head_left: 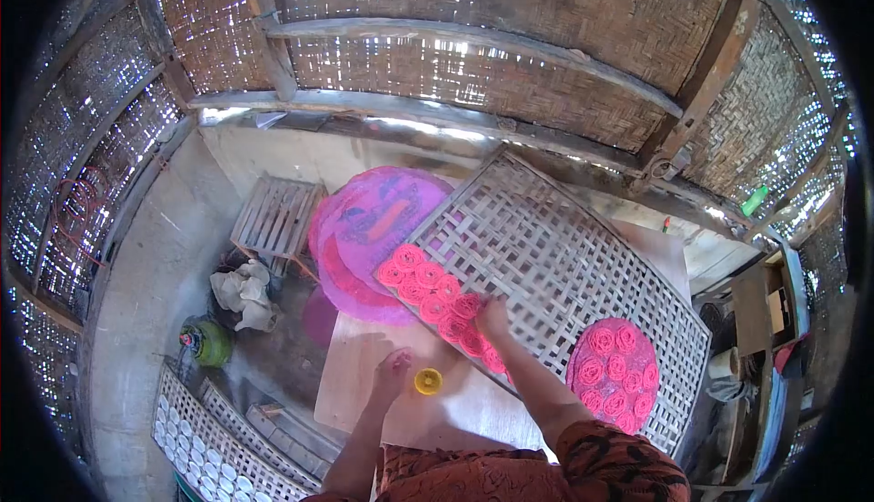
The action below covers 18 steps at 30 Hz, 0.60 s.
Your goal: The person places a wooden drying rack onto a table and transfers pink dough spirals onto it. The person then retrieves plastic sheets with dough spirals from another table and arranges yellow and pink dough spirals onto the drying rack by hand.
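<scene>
My right hand (492, 318) reaches over the lattice tray of woven bamboo strips (564, 229) and grips the edge of a pink coil of thin strands (467, 305). More pink coils (428, 274) of the same kind lie side by side along the tray's near left edge. My left hand (394, 367) is above the pale wooden table (350, 384), its fingers loosely apart and pinkish at the tips, with nothing visible in them. Just right of it a small round yellow mould or cup (428, 381) stands on the table.
On the tray's right end rests a round pink sheet (583, 354) bearing several coils. Pink and purple round sheets (373, 202) are stacked beyond the table's left. A slatted stool (278, 220), a green gas cylinder (208, 344) and a lattice rack with white discs (187, 443) stand left.
</scene>
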Each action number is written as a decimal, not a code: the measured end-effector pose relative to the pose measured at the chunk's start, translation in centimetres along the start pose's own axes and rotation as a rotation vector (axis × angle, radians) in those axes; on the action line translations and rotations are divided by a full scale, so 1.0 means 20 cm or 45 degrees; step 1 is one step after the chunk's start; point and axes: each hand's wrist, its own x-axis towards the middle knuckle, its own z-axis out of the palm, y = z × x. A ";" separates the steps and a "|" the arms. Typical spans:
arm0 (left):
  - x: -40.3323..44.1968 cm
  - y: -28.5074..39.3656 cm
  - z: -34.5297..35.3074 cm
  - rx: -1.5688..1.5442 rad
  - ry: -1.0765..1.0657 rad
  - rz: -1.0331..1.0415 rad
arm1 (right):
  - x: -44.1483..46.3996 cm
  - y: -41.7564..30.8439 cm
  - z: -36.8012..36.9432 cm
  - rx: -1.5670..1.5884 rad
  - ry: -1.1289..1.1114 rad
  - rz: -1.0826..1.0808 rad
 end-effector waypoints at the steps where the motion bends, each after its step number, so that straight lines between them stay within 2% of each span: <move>1: 0.00 0.01 -0.01 0.024 0.000 -0.049 | -0.01 0.00 0.02 0.136 0.072 0.085; 3: -0.01 0.02 -0.01 0.048 0.000 -0.101 | 0.00 0.02 0.02 0.139 0.057 0.095; 5: -0.01 0.04 -0.02 -0.033 0.003 -0.024 | 0.03 0.01 -0.02 0.147 0.048 0.103; 7: -0.01 -0.01 -0.02 -0.020 0.014 -0.058 | 0.03 0.00 -0.10 0.657 -0.173 0.367; 8: -0.01 -0.03 -0.03 -0.008 0.022 -0.091 | 0.04 0.03 -0.11 0.655 -0.178 0.364; 10: -0.02 -0.04 -0.04 -0.041 0.026 -0.095 | 0.07 0.11 -0.11 1.545 -0.265 0.468; 11: -0.03 -0.05 -0.04 -0.072 0.025 -0.093 | 0.07 0.06 -0.22 1.700 -0.281 0.541; 15: -0.04 -0.07 -0.04 -0.105 0.049 -0.092 | 0.11 -0.05 -0.38 1.477 -0.262 0.511; 17: -0.05 -0.08 -0.05 -0.058 0.050 -0.108 | 0.12 -0.05 -0.36 1.116 -0.352 0.147; 18: -0.06 -0.09 -0.05 -0.055 0.053 -0.109 | 0.14 -0.05 -0.35 1.119 -0.355 0.146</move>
